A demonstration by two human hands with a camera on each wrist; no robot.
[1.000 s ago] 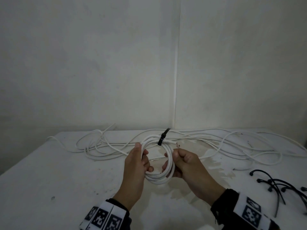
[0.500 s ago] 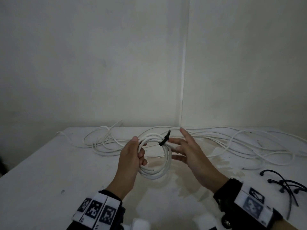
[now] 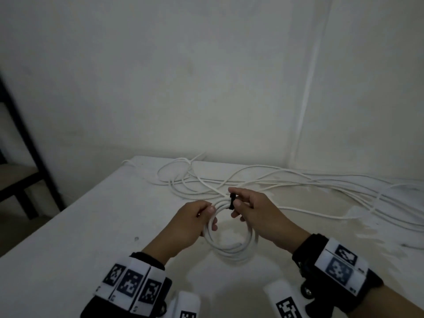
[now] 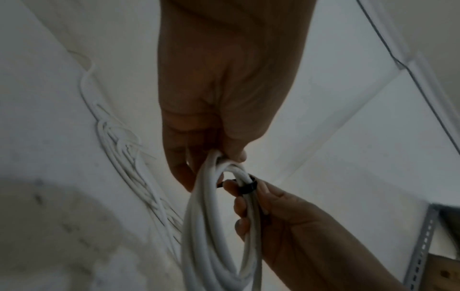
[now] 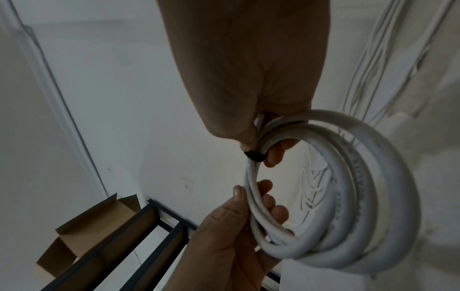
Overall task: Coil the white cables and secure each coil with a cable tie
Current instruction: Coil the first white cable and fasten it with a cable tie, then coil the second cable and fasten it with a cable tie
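Left hand (image 3: 192, 222) gripping white coil (image 3: 231, 246) (held above the table (image 3: 68, 249)); right hand (image 3: 252, 210) pinching black cable tie (image 3: 232, 201) on coil's far side.

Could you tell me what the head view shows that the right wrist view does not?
Only the head view shows the wristbands with printed markers on both forearms and the whole spread of loose white cables across the table. Only the right wrist view shows an open cardboard box beside a dark metal frame. Both show the left hand gripping the white coil and the right hand pinching the black cable tie on it.
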